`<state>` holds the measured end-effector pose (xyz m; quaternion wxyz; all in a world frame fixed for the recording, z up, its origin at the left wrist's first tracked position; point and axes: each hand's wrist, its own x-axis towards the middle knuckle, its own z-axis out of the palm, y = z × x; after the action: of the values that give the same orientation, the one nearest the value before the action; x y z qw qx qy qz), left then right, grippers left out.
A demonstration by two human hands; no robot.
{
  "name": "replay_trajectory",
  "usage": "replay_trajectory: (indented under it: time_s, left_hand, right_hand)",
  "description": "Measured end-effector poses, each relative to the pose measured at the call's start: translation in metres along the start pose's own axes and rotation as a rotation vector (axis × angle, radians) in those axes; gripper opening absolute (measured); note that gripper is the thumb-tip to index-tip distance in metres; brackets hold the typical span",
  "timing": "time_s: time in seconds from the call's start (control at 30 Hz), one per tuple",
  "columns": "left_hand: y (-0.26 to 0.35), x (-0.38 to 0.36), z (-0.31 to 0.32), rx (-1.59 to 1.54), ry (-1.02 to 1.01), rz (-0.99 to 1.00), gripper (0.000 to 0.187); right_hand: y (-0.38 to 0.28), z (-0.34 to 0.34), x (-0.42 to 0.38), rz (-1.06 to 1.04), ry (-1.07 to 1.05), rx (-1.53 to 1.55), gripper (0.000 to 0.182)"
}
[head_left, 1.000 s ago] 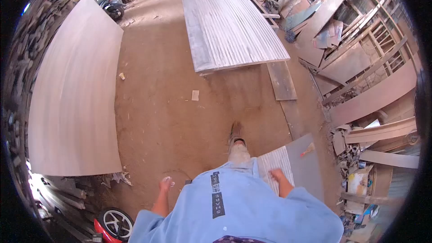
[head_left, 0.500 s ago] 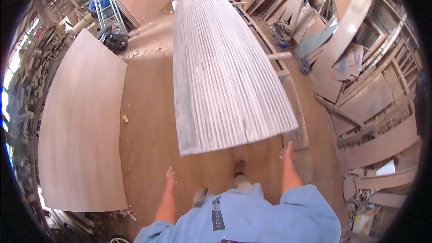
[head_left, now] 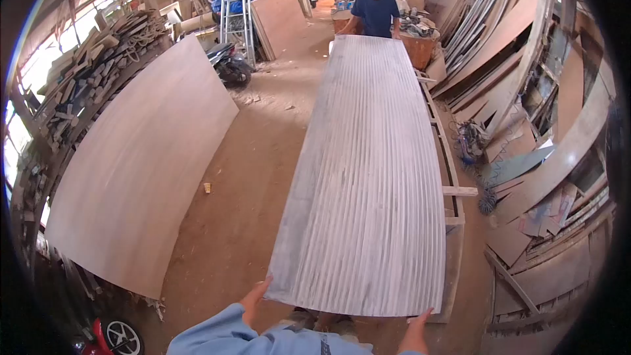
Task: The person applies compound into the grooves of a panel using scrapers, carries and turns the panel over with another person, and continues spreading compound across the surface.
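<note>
A long, whitish-grey ribbed panel [head_left: 368,177] stretches away from me, held roughly level. At its near left corner, my left hand [head_left: 255,297] grips the edge with the thumb side up. My right hand [head_left: 417,330] has hold of the near right corner, its fingers partly hidden by the board. A co-worker [head_left: 376,14] in a dark shirt stands at the far end, arms lowered to the panel's far corners. Below the panel's right side runs a wooden frame [head_left: 453,207].
To the left leans a large plain wood sheet [head_left: 141,158], with stacked scrap wood [head_left: 98,66] behind it. A ladder [head_left: 236,20] and a motorbike [head_left: 229,66] stand farther back. Boards and offcuts [head_left: 526,223] crowd the right wall. A red wheeled thing [head_left: 98,340] shows at lower left.
My hands, apart from the panel before, now hold its near corners. My view has tilted up, showing more of the co-worker and the workshop behind.
</note>
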<state>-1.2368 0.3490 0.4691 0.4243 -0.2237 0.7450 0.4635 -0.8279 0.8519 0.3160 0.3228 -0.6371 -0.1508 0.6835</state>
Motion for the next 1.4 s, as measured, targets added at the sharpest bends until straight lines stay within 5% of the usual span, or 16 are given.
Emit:
replay_trajectory:
  time_s: [0.07,0.13,0.17,0.2,0.33,0.5,0.57,0.67,0.73,0.8,0.93,1.0,1.03,1.1,1.23,1.4]
  left_hand:
    - [0.03,-0.051,0.004,-0.042,-0.144,0.253,0.094]
    - [0.024,-0.03,-0.001,-0.031,-0.144,0.201,0.095]
    - [0.014,-0.006,-0.004,-0.013,-0.118,0.154,0.095]
    - [0.002,0.02,-0.006,0.005,-0.092,0.109,0.096]
    - [-0.019,0.066,-0.008,0.058,-0.066,0.099,0.098]
    - [-0.003,0.053,0.014,0.076,-0.223,0.011,0.101]
    - [0.047,-0.02,0.042,0.04,-0.363,0.038,0.101]
    - [0.052,-0.032,0.099,0.042,-0.465,0.057,0.103]
    - [0.044,-0.035,0.146,0.02,-0.515,0.026,0.103]
    - [0.032,-0.026,0.197,-0.007,-0.557,-0.001,0.102]
    - [0.03,-0.06,0.29,-0.244,-0.895,-0.075,0.108]
    - [0.061,-0.124,0.311,-0.179,-0.813,-0.069,0.109]
    - [0.035,-0.09,0.341,-0.198,-0.841,-0.152,0.109]
    - [0.01,-0.06,0.383,-0.207,-0.859,-0.236,0.11]
    - [0.021,-0.083,0.4,-0.192,-0.808,-0.222,0.11]
    - [-0.01,-0.053,0.417,-0.248,-0.933,-0.078,0.104]
  right_hand:
    - [0.003,-0.012,0.023,-0.018,0.015,-0.056,0.101]
    - [0.013,-0.033,0.064,-0.088,-0.012,-0.186,0.1]
    - [0.008,-0.036,0.046,-0.04,-0.162,0.152,0.101]
    - [-0.003,-0.033,0.021,-0.04,0.079,-0.02,0.1]
    - [-0.051,-0.004,-0.121,-0.448,0.051,-0.095,0.097]
    - [-0.163,0.08,-0.321,-0.419,0.568,-0.187,0.091]
    - [-0.191,0.068,-0.355,-0.663,0.583,-0.284,0.085]
    - [-0.236,0.059,-0.385,-1.364,0.474,-0.614,0.067]
    - [-0.273,0.068,-0.406,-1.601,0.426,-0.748,0.061]
    - [-0.316,0.09,-0.422,-1.422,0.657,-0.4,0.054]
    - [-0.357,0.099,-0.452,-1.566,0.571,-0.252,0.055]
    - [-0.362,0.106,-0.458,-2.061,0.737,-0.599,0.058]
    - [-0.362,0.114,-0.467,-2.226,0.801,-0.709,0.059]
    - [-0.365,0.154,-0.515,-1.625,-0.041,0.201,0.062]
    - [-0.354,0.136,-0.473,-1.924,0.166,0.123,0.065]
    - [-0.338,0.104,-0.426,-1.754,0.28,0.058,0.067]
